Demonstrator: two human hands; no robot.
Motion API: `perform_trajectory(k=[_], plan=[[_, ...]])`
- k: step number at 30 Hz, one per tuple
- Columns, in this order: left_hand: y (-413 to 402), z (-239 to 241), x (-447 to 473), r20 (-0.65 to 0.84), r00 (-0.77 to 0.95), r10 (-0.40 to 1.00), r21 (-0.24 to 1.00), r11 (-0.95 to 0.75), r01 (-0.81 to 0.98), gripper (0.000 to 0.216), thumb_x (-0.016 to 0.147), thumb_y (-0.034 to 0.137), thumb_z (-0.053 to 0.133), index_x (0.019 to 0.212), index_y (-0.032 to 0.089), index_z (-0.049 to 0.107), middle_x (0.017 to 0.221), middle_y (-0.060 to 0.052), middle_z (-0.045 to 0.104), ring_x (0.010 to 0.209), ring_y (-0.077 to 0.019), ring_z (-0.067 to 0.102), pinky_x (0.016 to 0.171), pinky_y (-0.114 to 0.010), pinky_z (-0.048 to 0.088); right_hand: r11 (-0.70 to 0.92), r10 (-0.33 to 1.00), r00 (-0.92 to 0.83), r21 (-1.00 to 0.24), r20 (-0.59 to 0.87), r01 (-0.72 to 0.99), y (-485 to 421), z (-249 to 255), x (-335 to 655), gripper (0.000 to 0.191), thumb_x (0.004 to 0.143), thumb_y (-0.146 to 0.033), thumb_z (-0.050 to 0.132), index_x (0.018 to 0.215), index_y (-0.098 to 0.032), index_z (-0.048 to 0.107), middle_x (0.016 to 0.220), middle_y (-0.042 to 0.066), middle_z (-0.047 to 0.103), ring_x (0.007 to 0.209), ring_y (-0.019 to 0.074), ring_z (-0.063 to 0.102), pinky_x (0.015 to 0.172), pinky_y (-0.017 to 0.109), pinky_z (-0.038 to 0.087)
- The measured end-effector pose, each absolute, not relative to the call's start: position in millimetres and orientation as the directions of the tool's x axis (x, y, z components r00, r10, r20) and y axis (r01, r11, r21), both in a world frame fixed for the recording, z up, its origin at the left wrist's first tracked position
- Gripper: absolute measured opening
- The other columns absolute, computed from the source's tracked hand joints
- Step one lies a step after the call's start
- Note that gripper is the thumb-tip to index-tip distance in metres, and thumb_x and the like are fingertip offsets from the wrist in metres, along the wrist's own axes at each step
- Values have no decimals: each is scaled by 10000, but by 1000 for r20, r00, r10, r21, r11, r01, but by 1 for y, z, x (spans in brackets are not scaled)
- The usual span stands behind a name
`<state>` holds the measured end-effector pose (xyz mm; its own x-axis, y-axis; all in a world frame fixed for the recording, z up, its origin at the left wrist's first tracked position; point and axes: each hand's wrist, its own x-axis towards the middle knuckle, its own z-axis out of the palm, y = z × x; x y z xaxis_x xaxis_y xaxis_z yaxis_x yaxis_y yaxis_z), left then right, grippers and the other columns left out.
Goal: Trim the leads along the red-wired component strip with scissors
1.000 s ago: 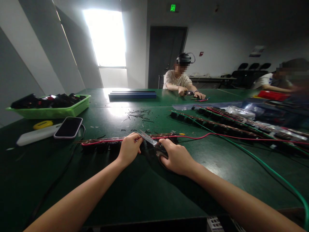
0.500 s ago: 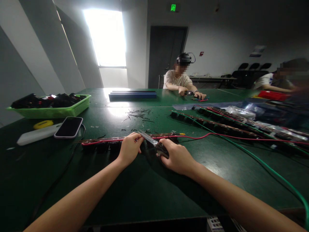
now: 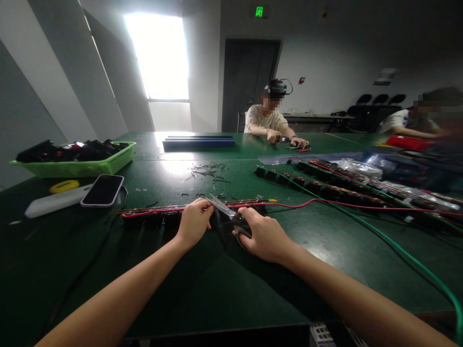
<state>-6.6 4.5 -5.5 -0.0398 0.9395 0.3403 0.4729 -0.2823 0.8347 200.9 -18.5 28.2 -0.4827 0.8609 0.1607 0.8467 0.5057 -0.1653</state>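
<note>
My right hand (image 3: 266, 235) is wrapped round the dark handles of a pair of scissors (image 3: 223, 208). The blades point left and away from me, slightly parted, their tips beside the fingers of my left hand (image 3: 193, 220). That hand is closed in a pinch at a long strip of black blocks (image 3: 148, 217) topped with copper-coloured wires; what it pinches is too small to make out. A red wire (image 3: 294, 206) runs along the strip and off to the right. A yellow-tipped end (image 3: 272, 200) shows at the strip's right.
Thin black cut-off scraps (image 3: 206, 169) lie beyond the strip. On the left are a green basket (image 3: 72, 167) of black parts and a phone (image 3: 103, 190). More wired strips (image 3: 321, 185) and a green cable (image 3: 383, 231) lie right. A co-worker (image 3: 265, 118) sits opposite.
The scissor blades have parted a little more, and my right hand has shifted very slightly. My left hand stays in place at the strip.
</note>
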Motion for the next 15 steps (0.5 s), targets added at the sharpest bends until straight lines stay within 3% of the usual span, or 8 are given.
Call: perform_trajectory(k=[15], plan=[[5, -4, -6, 350, -36, 936, 816, -285, 503, 225, 848, 280, 507, 755, 170, 679, 801, 9, 639, 380, -49, 550, 458, -189, 421, 496, 866, -475, -148, 154, 856, -20, 29, 200, 418, 824, -361, 522, 1214, -219, 472, 1127, 71, 619, 833, 236, 641, 653, 291, 359]])
